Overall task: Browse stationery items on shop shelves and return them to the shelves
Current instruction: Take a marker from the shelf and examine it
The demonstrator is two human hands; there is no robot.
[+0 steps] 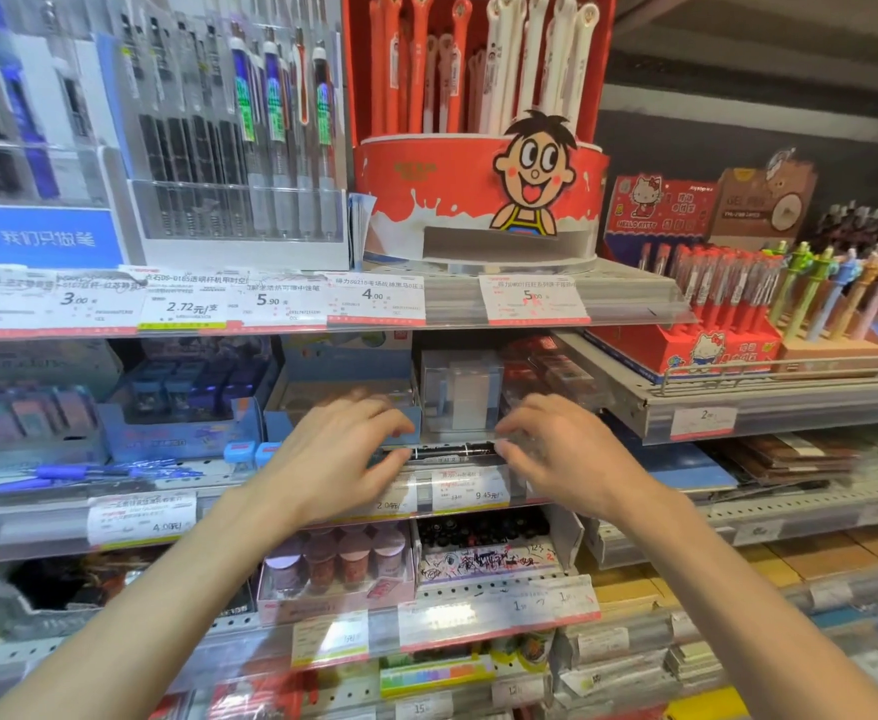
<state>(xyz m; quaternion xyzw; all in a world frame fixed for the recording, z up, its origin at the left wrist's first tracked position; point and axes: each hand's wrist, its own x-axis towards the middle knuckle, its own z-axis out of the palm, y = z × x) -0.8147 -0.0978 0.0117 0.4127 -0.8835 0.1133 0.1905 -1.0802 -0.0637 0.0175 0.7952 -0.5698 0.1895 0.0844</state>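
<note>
Slim black pen (452, 452) in a clear plastic sleeve, lying level across the front edge of the middle shelf (769, 504), just above the price tags (470, 491). Gripped at its left end by the curled fingers of the left hand (343, 454) and at its right end by the curled fingertips of the right hand (566, 449). Just behind, a pale blue cardboard tray (291, 423) with round holes, and to its right a clear, boxy plastic case (460, 389). Farther left, a blue display box (182, 433) packed with small dark blocks; loose blue pens (93, 472) flat on the perforated metal. Below, a low carton of stubby cylinders with pale caps (338, 558). Above, a round red-and-white cardboard tub (426, 200) bearing a cartoon boy, filled with upright orange and white pens; left of it, a clear acrylic rack (239, 210) of black and grey pens. Far right, a red Hello Kitty box (686, 350) of red pens.
</note>
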